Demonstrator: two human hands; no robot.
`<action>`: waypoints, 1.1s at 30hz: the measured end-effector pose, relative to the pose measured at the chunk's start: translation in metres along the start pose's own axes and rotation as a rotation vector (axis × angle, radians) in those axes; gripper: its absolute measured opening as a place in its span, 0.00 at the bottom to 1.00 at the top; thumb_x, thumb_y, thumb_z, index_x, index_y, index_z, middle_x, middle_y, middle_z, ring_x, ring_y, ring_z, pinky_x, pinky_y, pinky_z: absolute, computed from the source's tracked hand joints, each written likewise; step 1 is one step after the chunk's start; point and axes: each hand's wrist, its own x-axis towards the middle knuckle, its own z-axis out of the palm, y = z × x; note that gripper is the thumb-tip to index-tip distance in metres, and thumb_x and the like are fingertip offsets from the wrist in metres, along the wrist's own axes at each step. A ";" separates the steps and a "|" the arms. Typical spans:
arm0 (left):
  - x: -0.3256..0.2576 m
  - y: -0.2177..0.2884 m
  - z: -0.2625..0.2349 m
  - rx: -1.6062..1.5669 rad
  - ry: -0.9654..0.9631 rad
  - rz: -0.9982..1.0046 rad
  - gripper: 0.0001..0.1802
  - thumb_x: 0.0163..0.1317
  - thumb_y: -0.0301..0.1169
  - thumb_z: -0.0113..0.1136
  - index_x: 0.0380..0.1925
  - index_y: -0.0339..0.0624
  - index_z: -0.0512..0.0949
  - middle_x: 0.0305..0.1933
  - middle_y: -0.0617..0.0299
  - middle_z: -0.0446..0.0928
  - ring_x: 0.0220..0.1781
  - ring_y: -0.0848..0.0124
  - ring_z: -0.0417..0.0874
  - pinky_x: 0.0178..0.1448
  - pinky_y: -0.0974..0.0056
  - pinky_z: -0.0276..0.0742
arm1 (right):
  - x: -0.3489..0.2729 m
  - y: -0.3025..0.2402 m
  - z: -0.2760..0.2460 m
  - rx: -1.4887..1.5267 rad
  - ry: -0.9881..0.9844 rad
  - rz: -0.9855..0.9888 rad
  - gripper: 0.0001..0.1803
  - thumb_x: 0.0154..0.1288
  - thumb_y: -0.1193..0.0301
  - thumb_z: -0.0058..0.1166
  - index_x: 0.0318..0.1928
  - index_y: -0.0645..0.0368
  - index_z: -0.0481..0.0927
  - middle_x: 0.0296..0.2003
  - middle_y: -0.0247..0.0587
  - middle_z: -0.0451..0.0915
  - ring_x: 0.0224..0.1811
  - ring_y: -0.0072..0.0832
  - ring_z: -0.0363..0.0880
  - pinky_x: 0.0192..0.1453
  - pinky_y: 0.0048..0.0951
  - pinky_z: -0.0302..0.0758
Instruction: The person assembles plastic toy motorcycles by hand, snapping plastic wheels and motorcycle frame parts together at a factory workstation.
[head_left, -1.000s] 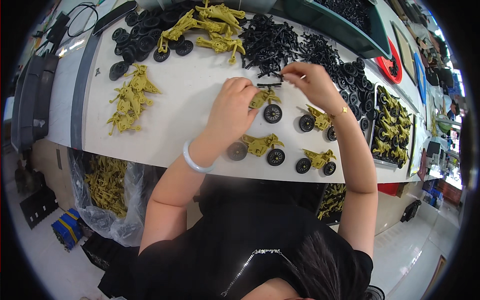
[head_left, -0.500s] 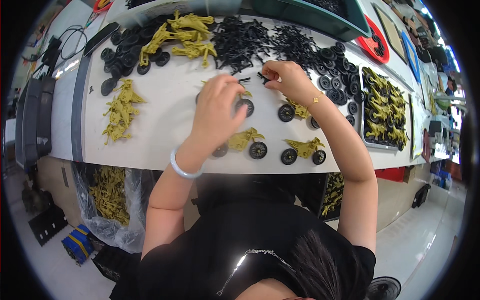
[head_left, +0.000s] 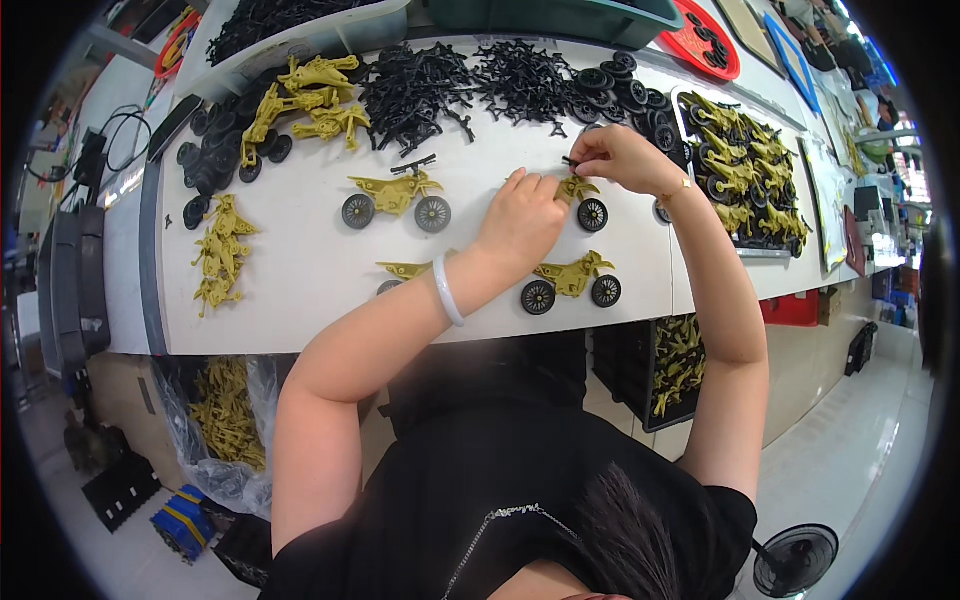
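My left hand [head_left: 525, 220] is closed on the rear of a yellow toy motorcycle [head_left: 578, 188], covering its back part; its black front wheel shows. Just above that motorcycle's front, my right hand [head_left: 618, 158] pinches a small black handlebar [head_left: 570, 162]. To the left stands another toy motorcycle [head_left: 395, 192] with both wheels and a black handlebar on it. Nearer me are a two-wheeled motorcycle without a visible handlebar [head_left: 572, 277] and one mostly hidden under my left forearm [head_left: 402, 269].
Black handlebar pieces [head_left: 415, 95] lie heaped at the back, beside loose black wheels [head_left: 625, 90] and yellow motorcycle bodies [head_left: 325, 120]. More bodies [head_left: 222, 250] lie at the left. A tray [head_left: 683, 110] of motorcycles stands at the right; a green bin [head_left: 560, 22] is behind.
My left hand has moved from the left motorcycle to the right one and closed on it. My right hand has brought the handlebar to that motorcycle's front. The view has shifted.
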 end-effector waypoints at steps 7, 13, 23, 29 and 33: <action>0.000 0.000 0.000 -0.043 0.041 0.024 0.06 0.54 0.27 0.58 0.28 0.35 0.79 0.33 0.55 0.74 0.38 0.57 0.77 0.41 0.56 0.75 | 0.010 -0.006 -0.006 -0.144 -0.138 -0.034 0.09 0.56 0.77 0.61 0.39 0.65 0.82 0.30 0.39 0.83 0.30 0.21 0.79 0.33 0.23 0.74; -0.001 -0.002 0.005 -0.055 0.061 0.037 0.07 0.56 0.27 0.58 0.31 0.34 0.80 0.38 0.54 0.75 0.42 0.58 0.75 0.43 0.58 0.74 | 0.022 0.006 -0.003 -0.142 -0.185 -0.025 0.08 0.55 0.79 0.61 0.38 0.65 0.82 0.29 0.38 0.83 0.31 0.20 0.79 0.36 0.24 0.75; -0.004 -0.004 0.005 -0.057 0.040 0.032 0.05 0.53 0.26 0.60 0.29 0.36 0.80 0.41 0.54 0.74 0.45 0.58 0.75 0.48 0.59 0.73 | 0.020 -0.003 -0.008 -0.115 -0.146 -0.118 0.12 0.53 0.78 0.61 0.40 0.66 0.82 0.32 0.40 0.83 0.34 0.24 0.80 0.43 0.25 0.77; -0.017 -0.006 -0.018 -0.160 0.113 -0.009 0.12 0.49 0.28 0.64 0.36 0.39 0.79 0.48 0.52 0.73 0.49 0.56 0.74 0.55 0.55 0.71 | 0.064 -0.051 0.028 -0.168 0.255 -0.328 0.11 0.57 0.72 0.59 0.40 0.63 0.82 0.32 0.45 0.84 0.33 0.32 0.83 0.44 0.30 0.78; -0.045 -0.019 -0.056 -0.183 0.057 -0.154 0.13 0.51 0.28 0.64 0.39 0.39 0.80 0.50 0.55 0.75 0.54 0.54 0.74 0.60 0.53 0.68 | 0.097 -0.058 0.069 -0.263 0.314 -0.213 0.10 0.56 0.68 0.57 0.35 0.59 0.83 0.33 0.52 0.83 0.38 0.48 0.81 0.46 0.41 0.77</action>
